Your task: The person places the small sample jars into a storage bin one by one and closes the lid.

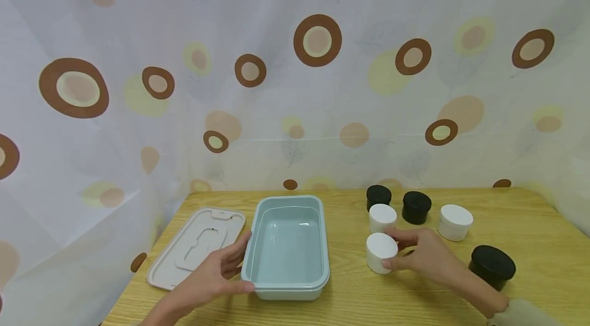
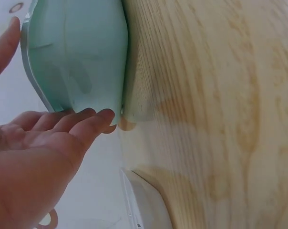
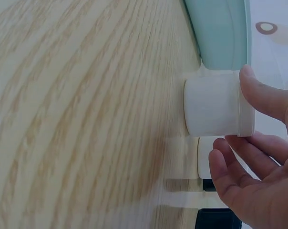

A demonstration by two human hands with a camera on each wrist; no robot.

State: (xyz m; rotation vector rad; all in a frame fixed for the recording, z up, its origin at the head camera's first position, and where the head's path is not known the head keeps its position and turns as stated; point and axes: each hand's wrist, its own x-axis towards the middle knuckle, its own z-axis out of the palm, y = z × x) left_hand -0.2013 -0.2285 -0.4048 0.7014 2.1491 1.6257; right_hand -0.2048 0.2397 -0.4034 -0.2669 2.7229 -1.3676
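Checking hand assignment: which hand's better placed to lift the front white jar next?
Right, likely. The right hand has thumb and fingers on the front white jar; the left hand is across the tub, at its left side.

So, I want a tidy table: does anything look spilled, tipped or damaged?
Nothing looks spilled, tipped or damaged: the mint box, white jars and black jars stand upright. Only dark specks look odd against the pale lid; their cause is unclear.
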